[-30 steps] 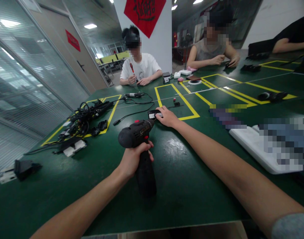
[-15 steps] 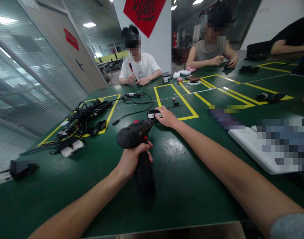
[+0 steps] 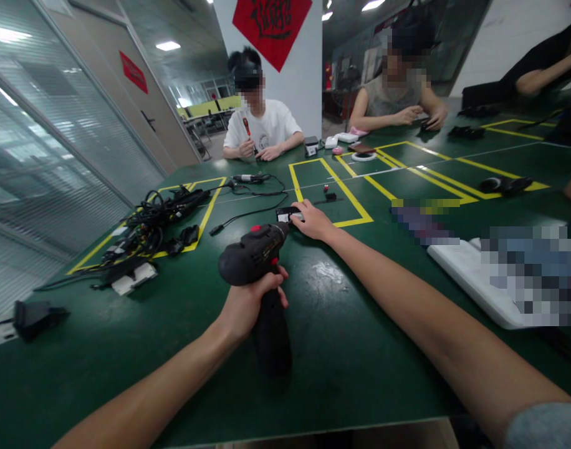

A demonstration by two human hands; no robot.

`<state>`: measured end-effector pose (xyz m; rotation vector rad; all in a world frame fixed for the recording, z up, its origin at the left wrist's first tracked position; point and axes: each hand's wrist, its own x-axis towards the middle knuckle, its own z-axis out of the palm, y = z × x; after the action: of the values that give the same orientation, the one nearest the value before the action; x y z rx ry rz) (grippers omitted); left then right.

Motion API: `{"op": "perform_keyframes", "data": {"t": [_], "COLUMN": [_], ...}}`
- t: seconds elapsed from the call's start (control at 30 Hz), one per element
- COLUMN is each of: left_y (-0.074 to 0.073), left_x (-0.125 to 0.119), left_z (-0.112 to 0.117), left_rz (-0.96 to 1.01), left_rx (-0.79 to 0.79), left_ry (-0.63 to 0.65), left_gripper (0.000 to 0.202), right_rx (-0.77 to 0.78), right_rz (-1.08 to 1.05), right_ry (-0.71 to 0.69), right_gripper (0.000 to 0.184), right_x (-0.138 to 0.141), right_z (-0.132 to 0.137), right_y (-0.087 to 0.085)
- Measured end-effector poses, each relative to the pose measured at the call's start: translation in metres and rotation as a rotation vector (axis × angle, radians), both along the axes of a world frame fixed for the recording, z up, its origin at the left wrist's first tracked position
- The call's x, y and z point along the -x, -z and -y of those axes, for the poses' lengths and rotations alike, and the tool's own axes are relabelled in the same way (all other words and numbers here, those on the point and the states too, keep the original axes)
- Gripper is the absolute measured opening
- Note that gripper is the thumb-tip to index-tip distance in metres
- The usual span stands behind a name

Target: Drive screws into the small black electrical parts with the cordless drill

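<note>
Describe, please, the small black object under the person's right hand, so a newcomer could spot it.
On the green table, find the yellow-taped rectangle ahead. At its near edge, under the right hand, lies a small black-and-white box. Unlike anything else there, it sits just beyond the front of the black drill.

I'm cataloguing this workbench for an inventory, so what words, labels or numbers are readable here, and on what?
Nothing can be quoted.
Cordless drill: markings too small to read.
White label on black device: too blurred.
Red diamond banner: black brush characters, unreadable.
Red door sign: too small.
</note>
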<state>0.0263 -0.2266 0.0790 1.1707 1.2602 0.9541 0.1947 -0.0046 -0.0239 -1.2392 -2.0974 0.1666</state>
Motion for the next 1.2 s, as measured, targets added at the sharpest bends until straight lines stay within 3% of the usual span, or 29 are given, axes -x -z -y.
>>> {"op": "perform_keyframes", "data": {"t": [0.37, 1.2], "left_y": [0.009, 0.007], "left_x": [0.004, 0.003], "left_z": [-0.008, -0.009], "left_rz": [0.048, 0.013], "left_rx": [0.058, 0.042], "left_ry": [-0.012, -0.022], "left_gripper": [0.021, 0.021], "right_rx": [0.001, -0.018], "right_rz": [0.013, -0.005], "right_ry": [0.005, -0.009], "right_gripper": [0.045, 0.041], "right_x": [0.0, 0.0], "right_z": [0.002, 0.0], "right_y": [-0.002, -0.001]}}
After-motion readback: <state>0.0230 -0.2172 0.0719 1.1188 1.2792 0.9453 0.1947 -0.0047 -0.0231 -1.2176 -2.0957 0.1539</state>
